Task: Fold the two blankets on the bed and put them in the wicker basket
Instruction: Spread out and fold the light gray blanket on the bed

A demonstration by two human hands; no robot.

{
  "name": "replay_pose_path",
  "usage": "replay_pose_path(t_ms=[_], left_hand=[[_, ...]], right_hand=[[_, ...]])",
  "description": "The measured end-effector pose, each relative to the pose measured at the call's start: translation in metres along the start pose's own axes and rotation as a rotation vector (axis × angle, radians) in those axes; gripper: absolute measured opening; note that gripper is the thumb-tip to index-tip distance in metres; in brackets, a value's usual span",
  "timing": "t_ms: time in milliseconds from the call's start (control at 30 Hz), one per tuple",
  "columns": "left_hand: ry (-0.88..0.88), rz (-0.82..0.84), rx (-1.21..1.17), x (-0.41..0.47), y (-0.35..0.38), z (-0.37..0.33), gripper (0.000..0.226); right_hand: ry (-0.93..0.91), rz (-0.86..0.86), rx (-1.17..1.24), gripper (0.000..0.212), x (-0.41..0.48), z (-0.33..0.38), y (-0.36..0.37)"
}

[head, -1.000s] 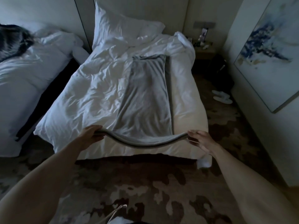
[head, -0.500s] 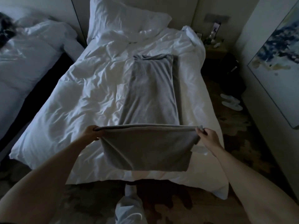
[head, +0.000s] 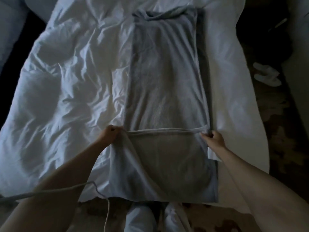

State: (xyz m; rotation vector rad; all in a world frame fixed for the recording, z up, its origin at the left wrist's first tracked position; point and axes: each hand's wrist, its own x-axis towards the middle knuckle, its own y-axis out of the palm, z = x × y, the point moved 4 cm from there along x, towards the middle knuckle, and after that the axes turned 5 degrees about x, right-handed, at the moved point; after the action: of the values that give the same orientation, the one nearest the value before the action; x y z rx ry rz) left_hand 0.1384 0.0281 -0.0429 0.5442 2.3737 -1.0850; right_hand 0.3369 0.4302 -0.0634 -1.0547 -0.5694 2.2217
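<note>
A dim bedroom seen from above. A grey blanket point(head: 164, 77) lies as a long strip on the bed's white duvet point(head: 58, 101), nearer the bed's right edge, running from the foot edge toward the head. The left hand point(head: 108, 135) and right hand point(head: 214, 139) each grip one corner of the blanket's near end, fingers curled round the cloth. The hem stretches taut between them, and the cloth below drapes from the fingers down to the foot edge. White slippers point(head: 265, 75) lie on the floor beyond the right edge.
</note>
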Motion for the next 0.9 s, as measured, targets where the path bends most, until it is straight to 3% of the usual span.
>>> replay_pose_path(t_ms=[133, 300, 467, 600, 667, 900], left_hand=[[-0.075, 0.079, -0.031, -0.001, 0.02, 0.005, 0.009], [-0.163, 0.156, 0.029, -0.004, 0.018, 0.002, 0.048], [-0.174, -0.008, 0.107, -0.004, 0.019, 0.001, 0.043], [-0.237, 0.089, 0.013, -0.005, 0.03, 0.02, 0.054], [-0.255, 0.135, -0.017, -0.012, 0.034, 0.03, 0.057], [-0.316, 0.243, -0.049, -0.045, 0.036, 0.055, 0.044]], right_hand=[[0.071, 0.009, -0.085, 0.038, -0.009, -0.025, 0.005], [0.082, -0.02, -0.188, 0.029, -0.009, -0.036, -0.022], [0.102, -0.031, -0.203, 0.032, 0.003, -0.047, -0.029], [0.156, 0.005, -0.157, 0.032, -0.002, -0.066, -0.017], [0.181, 0.016, -0.131, 0.043, -0.011, -0.075, -0.015], [0.19, 0.038, 0.006, 0.056, -0.052, -0.093, -0.021]])
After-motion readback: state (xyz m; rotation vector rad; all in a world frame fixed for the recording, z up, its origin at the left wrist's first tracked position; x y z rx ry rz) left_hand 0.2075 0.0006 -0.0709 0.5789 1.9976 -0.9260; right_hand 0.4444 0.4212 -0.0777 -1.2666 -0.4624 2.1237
